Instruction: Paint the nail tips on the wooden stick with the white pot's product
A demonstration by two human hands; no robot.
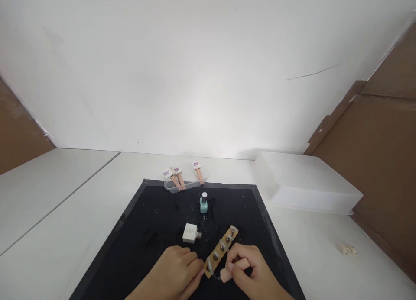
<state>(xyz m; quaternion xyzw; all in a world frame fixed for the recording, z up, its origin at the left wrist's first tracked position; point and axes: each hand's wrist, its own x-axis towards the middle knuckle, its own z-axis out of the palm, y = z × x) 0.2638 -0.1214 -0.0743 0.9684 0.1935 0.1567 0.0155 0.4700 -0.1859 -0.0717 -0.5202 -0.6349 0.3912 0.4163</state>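
A tan strip (221,249) with several clear nail tips fixed on small pegs lies slanted on the black mat (152,222). My left hand (177,269) pinches the strip's near end. My right hand (248,269) holds a small pink piece (226,275) against the strip's near end. Just beyond my left hand lies a small white square bottle (190,233) on its side. A pale blue nail polish bottle (203,203) with a white cap stands upright farther back on the mat.
A clear shallow tray (182,184) with three pink sticks bearing labels sits at the mat's far edge. A white lidded box (305,185) stands to the right. A small clear item (347,249) lies on the table at right. Cardboard panels flank both sides.
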